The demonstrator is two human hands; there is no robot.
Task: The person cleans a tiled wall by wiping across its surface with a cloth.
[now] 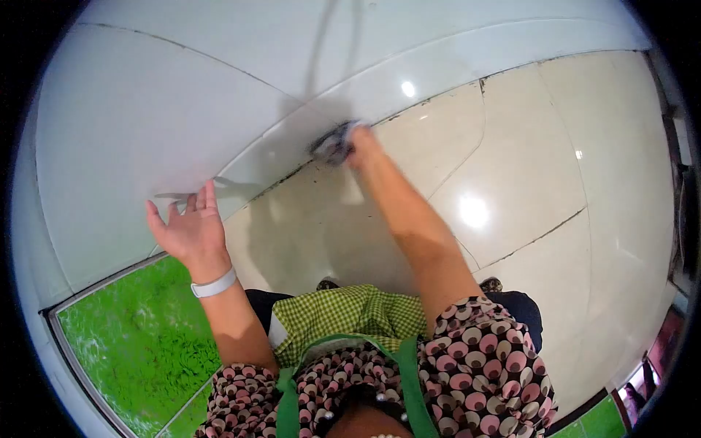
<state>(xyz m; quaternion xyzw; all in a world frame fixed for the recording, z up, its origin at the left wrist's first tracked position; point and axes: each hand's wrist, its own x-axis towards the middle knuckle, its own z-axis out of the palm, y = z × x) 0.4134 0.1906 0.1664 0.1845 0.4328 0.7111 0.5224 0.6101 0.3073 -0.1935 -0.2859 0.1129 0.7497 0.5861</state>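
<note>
A dark grey, crumpled cloth (332, 144) is in my right hand (360, 146), blurred by motion, at the seam between the white wall and the beige tiled floor (511, 160). Dark grime lines that seam on both sides of the cloth. Farther left, my left hand (191, 228) is held up with its fingers spread and nothing in it, by the white wall (168, 95); its fingertips seem near or against the surface, and a pale band circles the wrist.
Green patterned flooring (139, 343) with a metal edge lies at the lower left, and another green patch (602, 420) at the lower right. Dark objects line the far right edge. A green checked apron (350, 314) covers my lap.
</note>
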